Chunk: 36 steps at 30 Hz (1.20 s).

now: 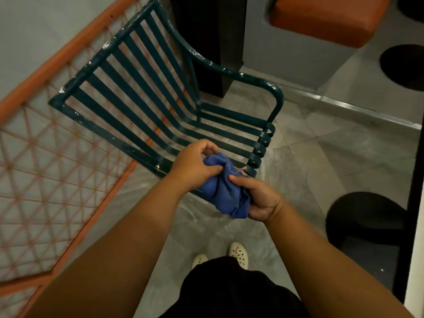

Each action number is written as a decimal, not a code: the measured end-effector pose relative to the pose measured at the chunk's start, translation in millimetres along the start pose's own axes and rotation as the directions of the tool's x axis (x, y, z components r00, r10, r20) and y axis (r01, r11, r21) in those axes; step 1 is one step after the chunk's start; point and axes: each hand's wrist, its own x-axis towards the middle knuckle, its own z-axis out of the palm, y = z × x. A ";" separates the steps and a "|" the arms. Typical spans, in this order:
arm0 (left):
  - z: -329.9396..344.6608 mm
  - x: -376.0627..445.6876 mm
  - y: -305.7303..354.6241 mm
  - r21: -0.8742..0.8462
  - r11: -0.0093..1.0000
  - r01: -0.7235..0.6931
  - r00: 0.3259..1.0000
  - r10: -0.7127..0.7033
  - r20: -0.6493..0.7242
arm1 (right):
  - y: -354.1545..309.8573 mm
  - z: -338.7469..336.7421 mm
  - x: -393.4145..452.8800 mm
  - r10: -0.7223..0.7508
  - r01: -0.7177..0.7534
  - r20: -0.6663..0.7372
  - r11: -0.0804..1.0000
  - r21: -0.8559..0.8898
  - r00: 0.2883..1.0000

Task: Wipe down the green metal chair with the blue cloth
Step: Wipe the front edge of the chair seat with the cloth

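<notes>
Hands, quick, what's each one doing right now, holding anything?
Left hand: closed on the upper end of the bunched blue cloth.
Right hand: closed on the same cloth, gripping its lower part.

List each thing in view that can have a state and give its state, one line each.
Blue cloth: bunched up, held in both hands above the chair's front edge.
Green metal chair: upright, seat bare, paint chipped along the frame.
Left hand: grip shut on the cloth's top.
Right hand: grip shut on the cloth's lower end.
Orange cushion: resting on its grey bench.
</notes>
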 end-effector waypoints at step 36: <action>41.9 14.1 -145.8 0.679 0.734 -0.022 0.997 -0.037 0.072 | 149.2 -113.3 73.8 -0.642 -0.168 -0.454 0.456 -0.874 0.618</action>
